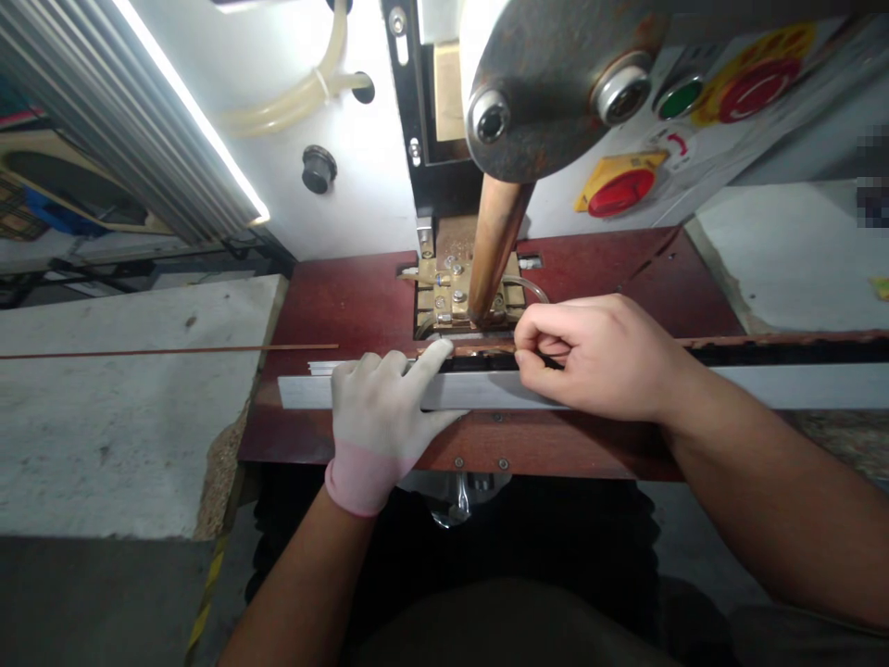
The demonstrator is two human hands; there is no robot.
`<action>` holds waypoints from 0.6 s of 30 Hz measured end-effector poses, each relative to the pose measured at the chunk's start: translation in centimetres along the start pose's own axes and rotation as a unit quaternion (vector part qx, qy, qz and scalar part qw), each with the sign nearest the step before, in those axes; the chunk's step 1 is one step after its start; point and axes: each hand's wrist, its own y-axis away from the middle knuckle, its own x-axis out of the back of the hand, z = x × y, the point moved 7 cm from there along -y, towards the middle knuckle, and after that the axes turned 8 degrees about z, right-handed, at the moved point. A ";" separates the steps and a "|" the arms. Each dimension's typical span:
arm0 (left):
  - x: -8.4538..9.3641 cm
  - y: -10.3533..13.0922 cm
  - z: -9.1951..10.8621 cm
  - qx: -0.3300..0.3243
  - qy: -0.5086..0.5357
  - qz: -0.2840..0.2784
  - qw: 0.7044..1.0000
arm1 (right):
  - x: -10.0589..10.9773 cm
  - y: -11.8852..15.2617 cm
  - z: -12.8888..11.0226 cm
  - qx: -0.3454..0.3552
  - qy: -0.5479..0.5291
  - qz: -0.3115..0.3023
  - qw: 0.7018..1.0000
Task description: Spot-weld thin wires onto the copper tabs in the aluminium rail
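My left hand (381, 408), in a white glove with a pink cuff, rests over the aluminium rail (486, 391), its index finger pressing on a thin copper strip (479, 350) and its thumb apart. Bare and pinched closed, my right hand (597, 357) grips the same strip to the right of the copper rod. That thick copper rod (496, 245) comes down at a slant onto the brass block (451, 287), just behind the strip. Further left, a thin copper-coloured strip (173, 351) lies across the pale board and the red base.
The dark red base plate (347, 306) carries the brass block. A pale board (131, 408) is at the left. At upper right are a red emergency button (760, 88), a green button (681, 97) and a red rotary switch (623, 192). A steel disc (556, 74) hangs above.
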 end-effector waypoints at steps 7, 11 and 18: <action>-0.1 0.0 -0.1 0.005 0.002 -0.007 1.000 | 0.1 0.0 0.1 -0.007 -0.001 0.002 1.000; -0.1 -0.1 -0.1 0.008 0.008 0.002 1.000 | 0.3 0.0 0.3 -0.008 0.007 0.009 1.000; -0.4 -1.7 -0.8 0.034 0.018 -0.008 0.999 | -0.2 -0.3 0.7 -0.037 0.071 0.030 0.996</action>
